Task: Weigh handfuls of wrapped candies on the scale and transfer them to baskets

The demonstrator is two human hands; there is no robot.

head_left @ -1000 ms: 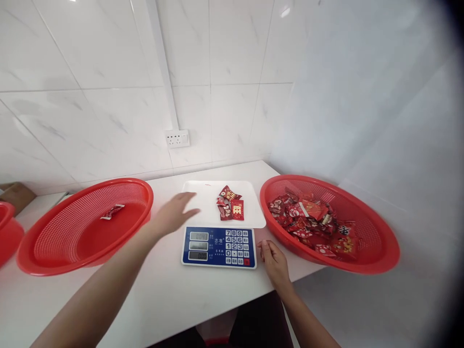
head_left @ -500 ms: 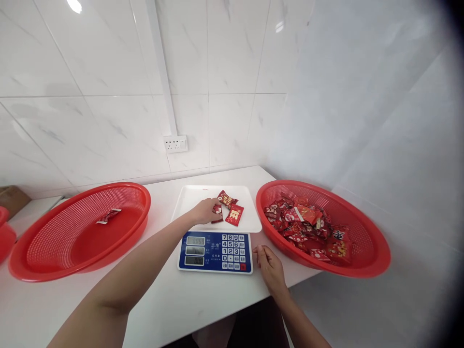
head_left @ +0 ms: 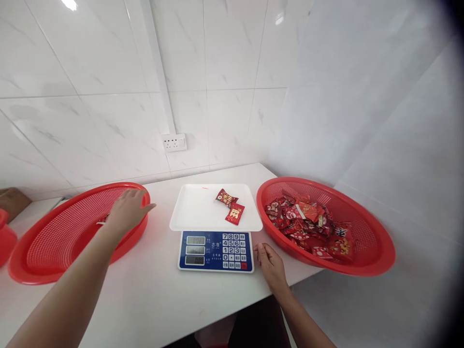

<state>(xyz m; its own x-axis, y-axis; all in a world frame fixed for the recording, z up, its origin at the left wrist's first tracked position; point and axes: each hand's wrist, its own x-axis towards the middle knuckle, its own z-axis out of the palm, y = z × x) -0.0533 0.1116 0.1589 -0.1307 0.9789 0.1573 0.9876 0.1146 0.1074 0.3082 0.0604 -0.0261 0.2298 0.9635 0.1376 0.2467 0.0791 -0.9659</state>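
Note:
My left hand (head_left: 127, 212) hovers palm down over the right rim of the left red basket (head_left: 47, 246), its fingers curled down over something hidden beneath them. One red candy packet (head_left: 102, 221) peeks out beside that hand inside the basket. Two red candy packets (head_left: 232, 206) lie on the white tray (head_left: 197, 212) of the blue scale (head_left: 215, 250). My right hand (head_left: 270, 263) rests on the counter by the scale's right corner, fingers loose and holding nothing. The right red basket (head_left: 369, 251) is heaped with several red candy packets (head_left: 308, 222).
The white counter (head_left: 163, 295) ends close to me and just past the right basket. Tiled walls stand behind and to the right, with a socket (head_left: 174, 142) on the back wall. Another red container (head_left: 4, 237) and a brown box (head_left: 14, 199) sit at the far left.
My left hand reached to the scale tray, closed on some packets, then swung left over the left basket. Fewer packets lie on the tray. My right hand stayed put.

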